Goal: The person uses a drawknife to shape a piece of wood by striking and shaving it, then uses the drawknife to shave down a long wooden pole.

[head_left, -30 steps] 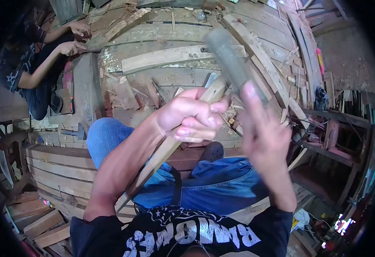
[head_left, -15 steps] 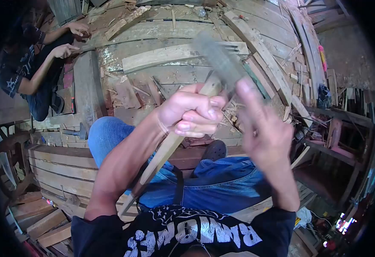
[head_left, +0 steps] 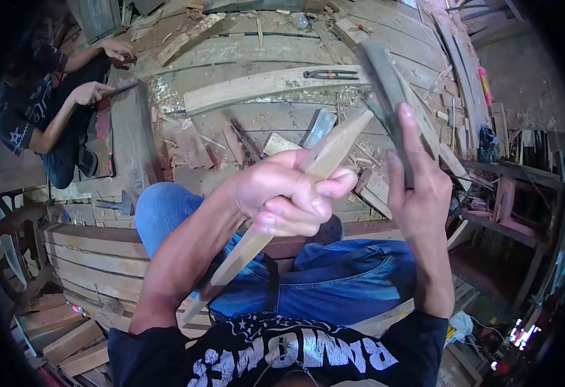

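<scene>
Wooden stick [head_left: 335, 145] inside left hand [head_left: 289, 193]

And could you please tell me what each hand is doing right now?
Left hand: closed around the tapered wooden stick.
Right hand: holding the long flat tool, index finger extended along it.

Pincers [head_left: 331, 75] lie on a curved board [head_left: 250, 88]. The plank floor [head_left: 263, 50] bears it, with scattered, seemingly wooden chips [head_left: 195, 143].
</scene>
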### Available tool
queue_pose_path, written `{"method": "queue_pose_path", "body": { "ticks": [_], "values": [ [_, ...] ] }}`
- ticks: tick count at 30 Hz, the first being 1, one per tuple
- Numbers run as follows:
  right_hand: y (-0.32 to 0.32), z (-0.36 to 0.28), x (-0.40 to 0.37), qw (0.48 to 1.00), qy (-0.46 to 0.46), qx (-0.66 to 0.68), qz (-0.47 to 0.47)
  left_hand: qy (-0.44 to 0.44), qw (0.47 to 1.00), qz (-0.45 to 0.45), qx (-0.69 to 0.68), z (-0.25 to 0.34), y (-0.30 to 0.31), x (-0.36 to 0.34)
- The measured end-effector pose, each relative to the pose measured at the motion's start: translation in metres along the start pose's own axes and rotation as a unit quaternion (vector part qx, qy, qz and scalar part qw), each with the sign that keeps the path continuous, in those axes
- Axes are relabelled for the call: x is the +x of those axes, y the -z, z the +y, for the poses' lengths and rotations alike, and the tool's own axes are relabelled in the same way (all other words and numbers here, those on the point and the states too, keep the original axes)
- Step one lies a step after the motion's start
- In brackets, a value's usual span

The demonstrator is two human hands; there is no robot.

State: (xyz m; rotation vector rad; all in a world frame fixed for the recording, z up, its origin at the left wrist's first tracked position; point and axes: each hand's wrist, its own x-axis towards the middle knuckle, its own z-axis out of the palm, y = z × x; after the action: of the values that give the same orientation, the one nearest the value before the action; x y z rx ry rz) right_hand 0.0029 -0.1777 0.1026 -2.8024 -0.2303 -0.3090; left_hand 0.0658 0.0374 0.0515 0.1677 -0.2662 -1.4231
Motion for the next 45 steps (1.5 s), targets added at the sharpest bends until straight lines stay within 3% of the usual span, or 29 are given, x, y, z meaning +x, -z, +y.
{"method": "queue_pose_path", "body": {
  "ticks": [1, 2, 4, 6, 8, 9, 10, 12, 18, 20, 21, 22, 24, 25, 26, 28, 32, 35, 38, 40, 42, 45],
  "values": [
    [-0.01, 0.012, 0.005, 0.991, 0.077, -0.001, 0.112, -0.002, 1.0, -0.017, -0.012, 0.0, -0.002, -0.001],
    [-0.007, 0.008, 0.006, 0.99, 0.08, 0.001, 0.117, -0.004, 0.999, -0.032, -0.024, 0.0, -0.006, -0.003],
    [0.002, -0.007, 0.007, 0.982, -0.052, 0.153, 0.099, 0.008, 1.0, -0.018, -0.018, 0.0, -0.013, -0.004],
    [0.003, -0.012, 0.008, 0.971, -0.047, 0.197, 0.126, 0.009, 1.0, -0.019, -0.023, -0.003, -0.017, -0.003],
    [0.008, -0.017, 0.002, 0.924, -0.113, 0.365, 0.027, 0.019, 0.999, -0.019, -0.019, -0.004, -0.02, -0.002],
    [0.01, -0.024, 0.001, 0.877, -0.156, 0.454, 0.023, 0.023, 0.999, -0.019, -0.016, -0.005, -0.021, 0.0],
    [0.011, -0.027, 0.002, 0.877, -0.157, 0.453, 0.025, 0.025, 0.999, -0.02, -0.015, -0.007, -0.022, 0.001],
    [0.014, -0.03, 0.004, 0.824, -0.176, 0.537, -0.025, 0.037, 0.999, 0.007, 0.019, -0.01, -0.025, 0.004],
    [0.02, -0.038, 0.013, 0.767, -0.175, 0.616, -0.043, 0.041, 0.995, 0.035, 0.083, -0.009, -0.034, 0.006],
    [0.013, -0.036, 0.013, 0.782, -0.178, 0.597, -0.011, -0.105, 0.911, 0.22, 0.332, -0.009, -0.051, 0.011],
    [0.014, -0.034, 0.014, 0.773, -0.194, 0.603, -0.03, -0.079, 0.877, 0.29, 0.375, -0.006, -0.063, 0.011],
    [0.014, -0.033, 0.013, 0.773, -0.195, 0.603, -0.028, -0.078, 0.877, 0.289, 0.376, -0.008, -0.066, 0.01],
    [0.013, -0.032, 0.013, 0.767, -0.199, 0.609, -0.042, -0.136, 0.769, 0.312, 0.541, -0.013, -0.069, 0.008],
    [0.012, -0.034, 0.014, 0.778, -0.185, 0.6, -0.028, -0.139, 0.808, 0.29, 0.494, -0.016, -0.066, 0.007],
    [0.01, -0.036, 0.014, 0.777, -0.187, 0.601, -0.027, -0.137, 0.809, 0.29, 0.493, -0.015, -0.066, 0.006],
    [0.008, -0.038, 0.016, 0.721, -0.14, 0.678, -0.007, -0.105, 0.901, 0.264, 0.329, -0.012, -0.069, 0.005],
    [0.01, -0.028, 0.01, 0.759, -0.105, 0.642, -0.041, -0.121, 0.917, 0.188, 0.33, -0.011, -0.069, -0.002],
    [0.01, -0.034, 0.012, 0.762, -0.068, 0.643, 0.034, -0.095, 0.958, 0.144, 0.229, -0.01, -0.067, -0.008],
    [0.013, -0.03, 0.009, 0.781, -0.047, 0.622, -0.004, -0.086, 0.956, 0.14, 0.244, -0.007, -0.063, -0.005],
    [0.01, -0.031, 0.01, 0.758, -0.036, 0.651, -0.004, -0.086, 0.957, 0.142, 0.238, -0.006, -0.062, -0.003],
    [0.014, -0.028, 0.01, 0.805, -0.03, 0.589, -0.057, -0.086, 0.959, 0.144, 0.231, -0.006, -0.061, -0.003],
    [0.012, -0.025, 0.008, 0.819, 0.005, 0.572, -0.043, -0.071, 0.966, 0.139, 0.207, -0.008, -0.06, -0.003]
  ]
}}
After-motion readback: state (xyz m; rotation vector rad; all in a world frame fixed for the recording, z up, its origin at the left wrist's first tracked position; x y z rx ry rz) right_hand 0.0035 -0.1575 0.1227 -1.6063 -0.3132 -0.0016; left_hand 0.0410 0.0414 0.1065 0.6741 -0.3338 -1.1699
